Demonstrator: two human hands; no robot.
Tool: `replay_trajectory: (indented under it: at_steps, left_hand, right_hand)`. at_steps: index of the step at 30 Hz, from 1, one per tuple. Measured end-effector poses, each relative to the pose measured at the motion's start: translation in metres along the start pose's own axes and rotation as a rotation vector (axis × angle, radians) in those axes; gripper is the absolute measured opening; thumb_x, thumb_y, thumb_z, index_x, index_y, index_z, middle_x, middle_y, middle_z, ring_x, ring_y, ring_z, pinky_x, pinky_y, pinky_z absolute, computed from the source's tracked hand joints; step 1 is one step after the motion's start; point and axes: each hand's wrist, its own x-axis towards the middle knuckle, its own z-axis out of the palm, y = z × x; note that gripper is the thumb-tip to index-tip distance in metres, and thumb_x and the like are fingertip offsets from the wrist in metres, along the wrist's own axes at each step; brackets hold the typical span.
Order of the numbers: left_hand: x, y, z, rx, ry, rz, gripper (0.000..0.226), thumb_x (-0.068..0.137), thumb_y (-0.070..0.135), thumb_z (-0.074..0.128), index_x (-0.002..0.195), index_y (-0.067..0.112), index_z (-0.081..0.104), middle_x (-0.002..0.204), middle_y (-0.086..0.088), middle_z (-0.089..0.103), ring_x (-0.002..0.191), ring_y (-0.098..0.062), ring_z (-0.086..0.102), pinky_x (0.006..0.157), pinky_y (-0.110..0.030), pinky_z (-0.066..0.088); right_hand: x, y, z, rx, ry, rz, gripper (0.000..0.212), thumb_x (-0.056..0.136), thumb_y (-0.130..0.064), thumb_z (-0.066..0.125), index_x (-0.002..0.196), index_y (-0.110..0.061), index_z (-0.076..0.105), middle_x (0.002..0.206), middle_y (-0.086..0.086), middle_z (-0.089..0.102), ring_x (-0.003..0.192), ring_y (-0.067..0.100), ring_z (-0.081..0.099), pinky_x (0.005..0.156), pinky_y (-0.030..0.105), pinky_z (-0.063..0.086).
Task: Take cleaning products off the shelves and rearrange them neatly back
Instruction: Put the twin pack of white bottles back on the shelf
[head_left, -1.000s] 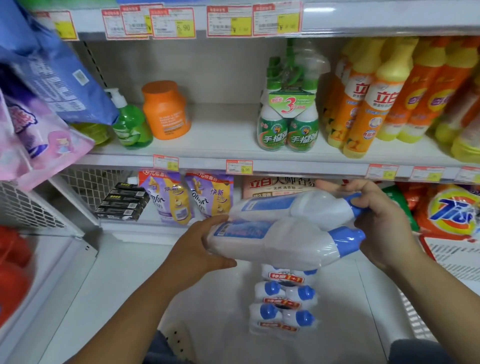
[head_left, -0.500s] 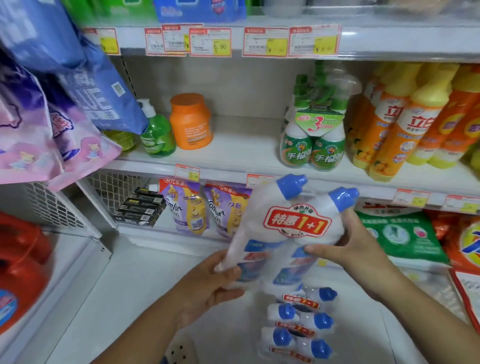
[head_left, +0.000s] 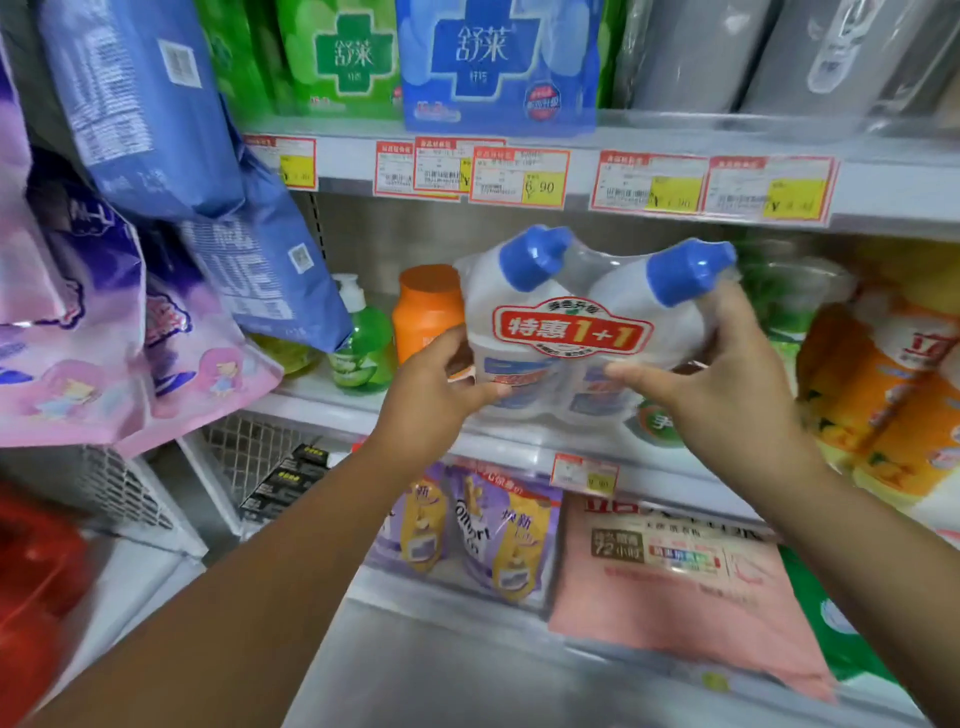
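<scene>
Shop aisle, white metal shelving, red-and-yellow price tags (head_left: 519, 176) on the shelf lips. Middle shelf (head_left: 509, 453) carries an orange plastic jar (head_left: 426, 306), a green pump bottle (head_left: 363, 343) and orange-yellow detergent bottles (head_left: 883, 395). Purple refill pouches (head_left: 493, 525) stand on the shelf below.

Shrink-wrapped twin-pack of white bottles with blue caps and a red "1+1" label (head_left: 571, 332): upright, over the middle shelf just right of the orange jar. Can't tell if its base touches.

Left hand (head_left: 431, 379) grips the pack's lower left side, thumb on the front. Right hand (head_left: 727, 384) grips the right side, thumb across the front, fingers behind.

Both forearms reach forward and up.
</scene>
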Motion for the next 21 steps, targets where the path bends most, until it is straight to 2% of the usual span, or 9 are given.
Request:
replay_trajectory:
  at_steps: [2, 4, 7, 10, 12, 14, 17, 19, 21]
  left_hand:
    - [0.015, -0.016, 0.003, 0.006, 0.019, -0.007, 0.048, 0.079, -0.001, 0.076, 0.117, 0.024, 0.061, 0.115, 0.006, 0.071, 0.11, -0.008, 0.065, 0.097, -0.028, 0.051]
    - [0.022, -0.033, 0.008, -0.001, -0.003, -0.028, 0.046, 0.082, -0.002, 0.074, 0.121, 0.019, 0.061, 0.116, 0.007, 0.07, 0.107, -0.001, 0.064, 0.098, -0.025, 0.05]
    - [0.031, -0.05, 0.015, -0.017, -0.011, -0.017, 0.044, 0.089, 0.004, 0.068, 0.131, 0.014, 0.057, 0.121, 0.007, 0.067, 0.108, 0.003, 0.063, 0.095, -0.019, 0.049]
    - [0.038, -0.066, 0.018, 0.1, -0.013, 0.012, 0.048, 0.095, 0.022, 0.064, 0.141, 0.026, 0.048, 0.13, 0.013, 0.064, 0.117, 0.0, 0.059, 0.102, -0.03, 0.049]
    - [0.037, -0.076, 0.016, 0.254, -0.055, 0.019, 0.055, 0.096, 0.032, 0.061, 0.146, 0.034, 0.039, 0.136, 0.015, 0.059, 0.123, -0.003, 0.056, 0.104, -0.037, 0.048]
    - [0.03, -0.09, 0.009, 0.544, -0.107, 0.08, 0.064, 0.09, 0.051, 0.061, 0.146, 0.039, 0.034, 0.136, 0.017, 0.057, 0.123, -0.008, 0.055, 0.101, -0.038, 0.046]
    - [0.016, -0.115, -0.002, 0.939, -0.143, 0.208, 0.087, 0.072, 0.082, 0.05, 0.141, 0.03, 0.042, 0.129, 0.009, 0.06, 0.119, -0.017, 0.053, 0.105, -0.037, 0.035]
    - [0.012, -0.133, -0.006, 1.003, -0.097, 0.303, 0.089, 0.07, 0.083, 0.045, 0.135, 0.023, 0.051, 0.125, 0.004, 0.062, 0.114, -0.022, 0.055, 0.105, -0.035, 0.027]
    - [0.014, -0.146, -0.006, 0.988, -0.052, 0.376, 0.08, 0.074, 0.08, 0.045, 0.127, 0.021, 0.058, 0.122, 0.002, 0.064, 0.11, -0.024, 0.057, 0.102, -0.034, 0.027]
  right_hand:
    - [0.016, 0.01, 0.01, -0.018, -0.037, 0.01, 0.073, 0.07, -0.015, 0.088, 0.13, -0.034, 0.05, 0.126, -0.006, 0.064, 0.113, 0.013, 0.063, 0.1, 0.041, 0.051]
    - [0.027, 0.019, 0.02, -0.022, -0.076, 0.045, 0.074, 0.071, -0.01, 0.087, 0.132, -0.031, 0.051, 0.126, -0.008, 0.063, 0.11, 0.008, 0.064, 0.094, 0.025, 0.052]
    - [0.041, 0.03, 0.028, 0.082, -0.051, 0.158, 0.067, 0.076, -0.002, 0.081, 0.131, -0.017, 0.046, 0.11, -0.011, 0.063, 0.086, -0.014, 0.064, 0.066, 0.003, 0.047]
    - [0.052, 0.047, 0.038, 0.13, -0.017, 0.27, 0.07, 0.076, 0.003, 0.079, 0.125, -0.016, 0.033, 0.101, -0.016, 0.056, 0.071, -0.022, 0.06, 0.056, 0.004, 0.048]
    - [0.049, 0.064, 0.049, 0.108, -0.038, 0.338, 0.082, 0.069, 0.001, 0.085, 0.128, -0.018, 0.032, 0.107, -0.007, 0.062, 0.087, -0.005, 0.067, 0.074, 0.022, 0.059]
    - [0.04, 0.083, 0.061, 0.065, -0.057, 0.376, 0.079, 0.069, 0.0, 0.086, 0.126, -0.018, 0.034, 0.106, -0.006, 0.065, 0.092, 0.005, 0.067, 0.086, 0.035, 0.058]
    - [0.032, 0.104, 0.075, 0.051, -0.019, 0.373, 0.069, 0.075, -0.002, 0.082, 0.126, -0.014, 0.037, 0.104, -0.011, 0.064, 0.091, -0.005, 0.062, 0.08, 0.02, 0.055]
    - [0.039, 0.11, 0.082, 0.075, 0.001, 0.367, 0.068, 0.078, 0.001, 0.078, 0.13, -0.012, 0.036, 0.105, -0.011, 0.063, 0.091, -0.003, 0.061, 0.069, 0.009, 0.053]
    - [0.052, 0.114, 0.089, 0.108, 0.021, 0.387, 0.071, 0.081, 0.002, 0.075, 0.136, -0.013, 0.033, 0.111, -0.006, 0.062, 0.096, 0.008, 0.063, 0.066, 0.009, 0.05]
